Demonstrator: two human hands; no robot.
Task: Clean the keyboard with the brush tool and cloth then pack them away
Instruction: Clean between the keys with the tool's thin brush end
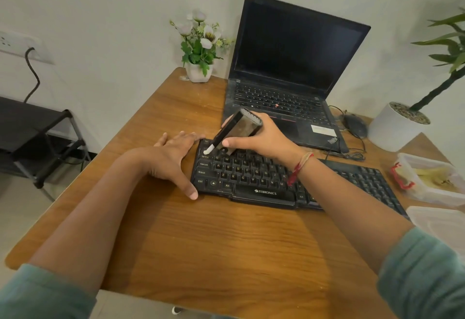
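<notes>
A wooden table fills most of the view, with both forearms reaching across it from green sleeves. At its far side an open black laptop stands with a dark screen. In front of it, lying at a slant, is the black keyboard, its left end near the middle of the table. On the far right stands a white pot with a tall green plant, and nearer on that side a clear plastic box with a red clip (something yellowish lies inside, too unclear to name). A small white vase of flowers sits at the table's back edge, left of the laptop. The left hand lies flat on the table against the keyboard's left end, fingers straight and spread, thumb along the front corner, holding nothing. The right hand, a red thread at its wrist, hovers over the upper key rows with its fingers curled round the brush tool. A dark mouse rests beside the laptop. The tool tilts down to the left, and its white tip touches the keys at the keyboard's top left corner.
</notes>
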